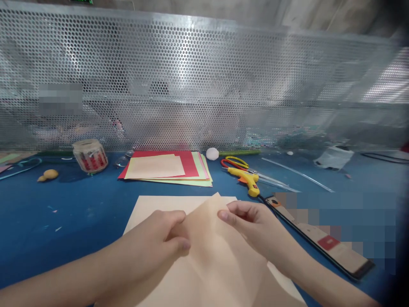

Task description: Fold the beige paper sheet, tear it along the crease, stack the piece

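Blue covers the table, and at its left side I see a small yellow object, then a jar with red inside; both stand well apart from the hands, perhaps so that the middle is free for paper. Next comes a pale under-sheet, lying flat before the person. Over it, the left hand has its thumb and fingers closed on the left edge of a creased sheet — probably to steady it. Behind lies a stack of coloured paper, within easy reach. The creased sheet is between both hands, its corner pointing away. The right hand pinches it near this corner with thumb and forefinger — a fine grip, suitable, I think, for thin paper. Farther right rests a yellow glue gun, set aside just beyond that hand.
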A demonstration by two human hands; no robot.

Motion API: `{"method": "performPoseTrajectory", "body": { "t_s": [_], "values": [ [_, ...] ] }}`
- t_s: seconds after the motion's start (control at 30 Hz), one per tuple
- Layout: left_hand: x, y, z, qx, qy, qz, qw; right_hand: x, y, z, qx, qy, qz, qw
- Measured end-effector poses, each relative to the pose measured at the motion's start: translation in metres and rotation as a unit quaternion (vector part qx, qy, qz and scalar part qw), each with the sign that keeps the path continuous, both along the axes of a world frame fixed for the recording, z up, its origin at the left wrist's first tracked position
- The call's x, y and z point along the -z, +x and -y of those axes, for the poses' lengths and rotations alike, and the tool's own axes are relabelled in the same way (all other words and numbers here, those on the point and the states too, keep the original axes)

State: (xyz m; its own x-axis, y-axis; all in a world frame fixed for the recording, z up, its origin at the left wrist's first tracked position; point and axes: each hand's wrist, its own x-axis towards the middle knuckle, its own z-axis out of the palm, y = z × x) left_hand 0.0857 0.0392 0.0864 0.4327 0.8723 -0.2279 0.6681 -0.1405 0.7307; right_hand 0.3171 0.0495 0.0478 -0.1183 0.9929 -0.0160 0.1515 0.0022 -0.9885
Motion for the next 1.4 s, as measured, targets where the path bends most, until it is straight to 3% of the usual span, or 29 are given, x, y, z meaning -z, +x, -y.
{"method": "performPoseTrajectory", "body": {
  "t_s": [0.67,0.93,1.4],
  "values": [
    [-0.001,0.000,-0.002,0.021,-0.009,-0.029,0.999,0.001,-0.001,0.003,0.010,0.044,0.054,0.998],
    [-0.001,0.002,0.001,0.029,-0.033,-0.010,0.999,-0.005,-0.003,0.005,-0.032,0.050,0.036,0.998],
    [-0.001,0.005,0.003,0.037,-0.047,-0.001,0.998,-0.011,-0.005,0.008,-0.003,0.043,0.043,0.998]
  ]
}}
